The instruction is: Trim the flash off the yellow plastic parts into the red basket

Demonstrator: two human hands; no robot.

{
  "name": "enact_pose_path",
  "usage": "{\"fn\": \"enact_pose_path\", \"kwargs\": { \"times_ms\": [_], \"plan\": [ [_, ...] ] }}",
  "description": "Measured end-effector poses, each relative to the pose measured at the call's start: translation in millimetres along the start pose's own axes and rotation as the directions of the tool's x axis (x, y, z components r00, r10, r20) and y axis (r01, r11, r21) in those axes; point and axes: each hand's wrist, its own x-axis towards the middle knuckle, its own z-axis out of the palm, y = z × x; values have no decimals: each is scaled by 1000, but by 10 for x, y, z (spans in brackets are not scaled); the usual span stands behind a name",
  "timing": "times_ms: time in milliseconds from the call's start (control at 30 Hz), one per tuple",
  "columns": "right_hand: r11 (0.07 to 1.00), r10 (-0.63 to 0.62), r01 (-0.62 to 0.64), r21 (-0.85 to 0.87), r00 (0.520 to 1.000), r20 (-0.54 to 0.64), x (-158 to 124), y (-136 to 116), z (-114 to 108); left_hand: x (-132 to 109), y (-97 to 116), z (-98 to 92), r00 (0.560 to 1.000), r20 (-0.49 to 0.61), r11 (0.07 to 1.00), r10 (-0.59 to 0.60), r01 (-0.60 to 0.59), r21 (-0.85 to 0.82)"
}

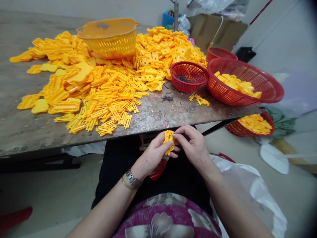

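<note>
A small yellow plastic part point(168, 136) with cut-outs is gripped in my left hand point(155, 150), just past the table's front edge and above my lap. The thumb lies over its face and the fingers wrap behind it. At the part's right side, my right hand point(194, 145) has thumb and index finger pinched together, touching its upper edge. Whatever sits between those fingertips is hidden or too small to name. On the table near my hands lie a heap of thin yellow slotted strips point(104, 102) and some small dark pieces point(167, 98).
A yellow basket point(111, 43) stands among heaps of yellow parts point(163, 49). A small red basket point(189, 86) holds dark pieces. The large red basket point(247, 97), holding yellow parts, overhangs the table's right edge. Below is another red basket point(235, 129). A white plastic bag point(250, 185) lies at my right.
</note>
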Motion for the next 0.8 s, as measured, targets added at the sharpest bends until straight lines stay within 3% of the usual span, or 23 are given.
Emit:
{"fn": "enact_pose_path", "kwargs": {
  "times_ms": [200, 467, 800],
  "plan": [
    [1000, 17, -17, 16, 1000, 5, 10, 14, -6, -13, 29, 18, 1000, -8, 998, -19, 19, 57],
    [999, 4, -2, 40, 999, -38, -14, -23, 6, 1, 17, 15, 999, 21, 999, -24, 24, -35],
    [998, 37, -32, 59, 995, -90, -61, -8, 52, 5, -25, 17, 1000, 24, 1000, 12, -12, 0]
  ]
}}
